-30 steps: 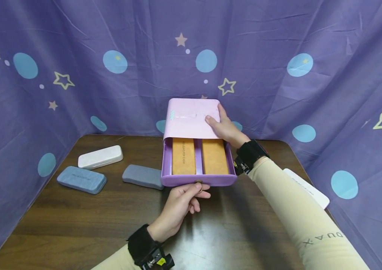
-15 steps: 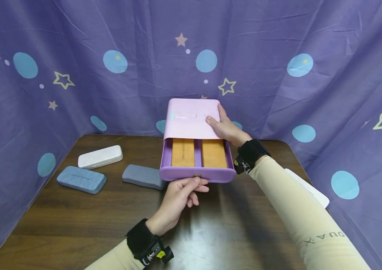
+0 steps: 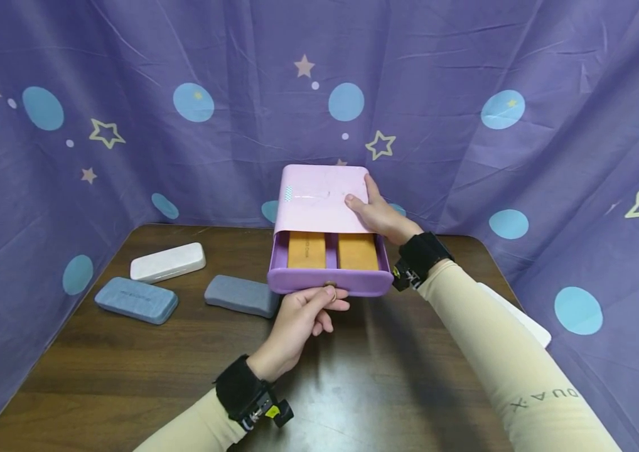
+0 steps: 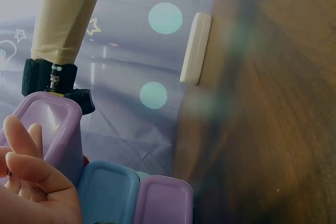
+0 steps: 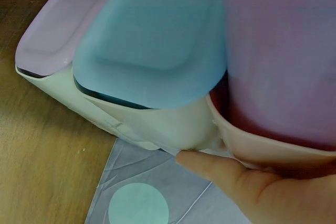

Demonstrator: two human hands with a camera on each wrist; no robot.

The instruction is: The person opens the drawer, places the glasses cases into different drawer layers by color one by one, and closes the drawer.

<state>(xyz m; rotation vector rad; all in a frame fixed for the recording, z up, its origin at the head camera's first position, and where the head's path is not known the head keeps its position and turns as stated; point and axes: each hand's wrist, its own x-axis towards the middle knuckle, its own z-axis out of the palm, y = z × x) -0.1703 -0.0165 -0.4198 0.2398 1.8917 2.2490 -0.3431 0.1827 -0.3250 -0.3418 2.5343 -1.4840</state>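
Note:
A pale pink drawer organizer (image 3: 319,198) stands toward the back of the table. Its purple top drawer (image 3: 297,284) is pulled partway out, with two orange-tan cases (image 3: 306,250) lying side by side inside. At the drawer's front, my left hand (image 3: 292,323) pinches a small brassy pull between thumb and fingers. My right hand (image 3: 384,218) grips the organizer's right side, thumb on top. Below the purple drawer, the left wrist view has a blue drawer (image 4: 109,192) and a lower purple drawer (image 4: 164,200), both pushed in.
On the left of the table lie a white case (image 3: 168,262), a light blue case (image 3: 136,301) and a grey-blue case (image 3: 240,295). Another white case (image 3: 517,317) lies at the right edge, partly behind the right sleeve. A purple curtain (image 3: 432,75) hangs around the table.
The top drawer has slid inward, away from me, with my left hand following it. Less of the two orange-tan cases shows. My right hand has stayed almost in place on the organizer.

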